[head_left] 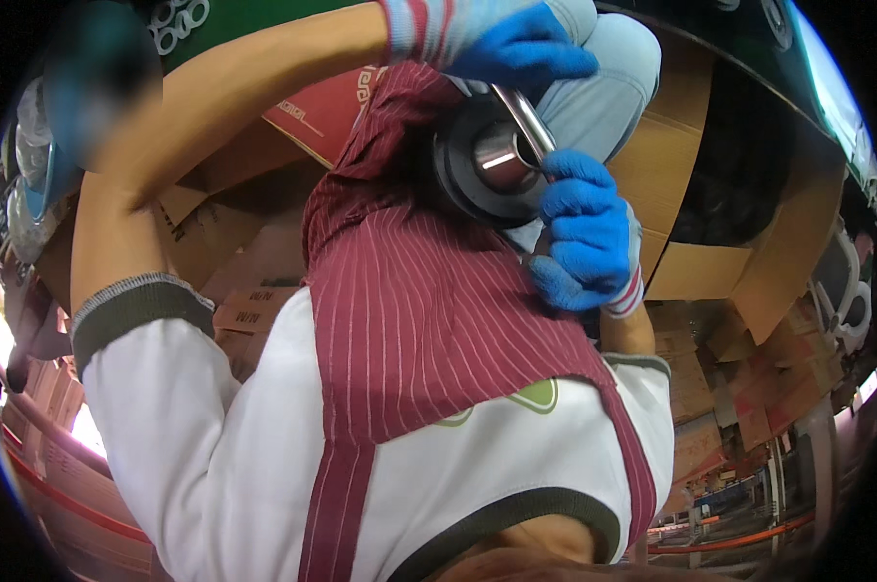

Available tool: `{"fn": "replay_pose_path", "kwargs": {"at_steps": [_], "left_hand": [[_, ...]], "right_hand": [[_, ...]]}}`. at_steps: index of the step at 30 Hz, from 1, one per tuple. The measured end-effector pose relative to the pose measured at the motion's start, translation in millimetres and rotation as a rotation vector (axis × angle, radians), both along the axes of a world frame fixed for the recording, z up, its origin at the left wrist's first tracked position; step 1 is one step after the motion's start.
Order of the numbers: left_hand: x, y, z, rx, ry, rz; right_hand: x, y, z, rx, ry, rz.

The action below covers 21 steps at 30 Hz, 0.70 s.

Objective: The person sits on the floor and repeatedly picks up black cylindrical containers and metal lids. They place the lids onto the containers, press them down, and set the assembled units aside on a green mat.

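Observation:
Both my hands wear blue-coated work gloves with striped cuffs. My right hand (pixel 584 233) is closed round the lower end of a shiny metal tube (pixel 526 118). The tube slants up to the left, and its upper end runs in under my left hand (pixel 521 48). My left hand's fingers are pressed together and point right; what lies beneath them is hidden. Just behind the tube, a thick black disc-shaped part (pixel 462 184) rests against my lap. A polished, hollow metal cylinder (pixel 501 158) stands out from its middle, close to my right fingertips.
A red striped apron (pixel 438 320) covers my front and lap. Open cardboard boxes (pixel 695 267) stand on the right, one with dark contents. More cartons (pixel 254 310) and a red box (pixel 312 112) lie on the left. Pale rings (pixel 178 21) sit on a green surface (pixel 239 29) beyond.

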<state>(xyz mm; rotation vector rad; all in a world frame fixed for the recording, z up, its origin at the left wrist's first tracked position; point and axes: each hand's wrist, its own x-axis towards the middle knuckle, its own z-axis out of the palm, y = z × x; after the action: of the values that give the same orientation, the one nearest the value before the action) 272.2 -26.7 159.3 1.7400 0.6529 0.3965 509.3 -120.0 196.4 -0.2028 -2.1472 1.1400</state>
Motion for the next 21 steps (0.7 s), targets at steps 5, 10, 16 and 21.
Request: {"fn": "replay_pose_path", "kwargs": {"at_steps": [5, 10, 16, 21], "left_hand": [[16, 13, -14, 0.325, -0.020, -0.201], [113, 23, -28, -0.025, 0.051, -0.381], [182, -18, -40, -0.176, -0.299, -0.674], [190, -42, -39, -0.109, -0.697, -0.436]], "right_hand": [[-17, -11, 30, 0.069, -0.270, 0.035], [-37, -18, 21, 0.072, -0.388, 0.169], [-66, -35, 9, -0.049, -0.534, 0.136], [-91, 17, 38, -0.275, -0.710, 0.154]]}}
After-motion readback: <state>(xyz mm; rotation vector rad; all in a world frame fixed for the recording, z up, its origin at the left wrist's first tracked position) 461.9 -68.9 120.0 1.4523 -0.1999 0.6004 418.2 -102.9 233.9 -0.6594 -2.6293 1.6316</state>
